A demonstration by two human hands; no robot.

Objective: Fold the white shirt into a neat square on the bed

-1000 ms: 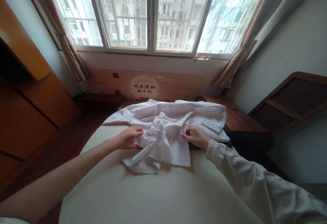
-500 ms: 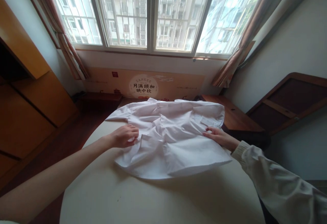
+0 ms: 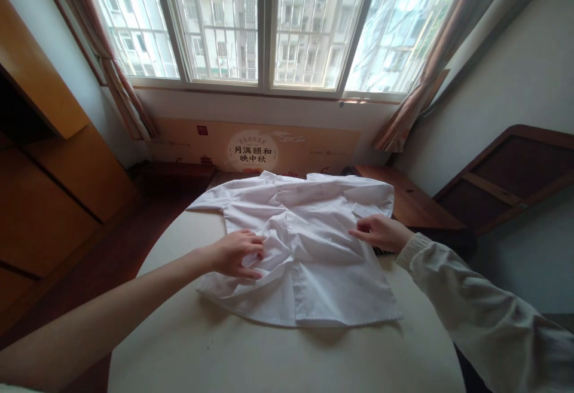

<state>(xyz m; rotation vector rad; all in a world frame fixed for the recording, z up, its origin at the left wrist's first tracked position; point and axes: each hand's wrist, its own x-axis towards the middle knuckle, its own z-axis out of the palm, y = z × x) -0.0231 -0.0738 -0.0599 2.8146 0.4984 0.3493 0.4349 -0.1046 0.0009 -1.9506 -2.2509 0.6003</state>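
Observation:
A white button-up shirt [image 3: 323, 243] lies spread front up on a cream rounded table [image 3: 179, 333], collar end away from me and hem toward me. Wrinkles run across its middle, around the button placket. My left hand [image 3: 235, 253] is over the left front panel, thumb and fingers apart, at a raised fold of cloth. On the other side, my right hand [image 3: 383, 231] is at the shirt's right edge near the short sleeve, its fingers loosely bent with a gap to the thumb. Whether its fingertips press the cloth is hard to see.
Beyond the table are a barred window [image 3: 264, 28] and a printed banner [image 3: 188, 142] on the wall. A brown wooden surface [image 3: 417, 207] stands at the back right, below a leaning wooden frame [image 3: 506, 171]. Orange-brown cabinets [image 3: 54, 201] line the left.
The shirt's lower part has flattened and its hem lies nearer me, with the placket now showing. My left hand moved right and toward me; my right hand moved slightly left and away.

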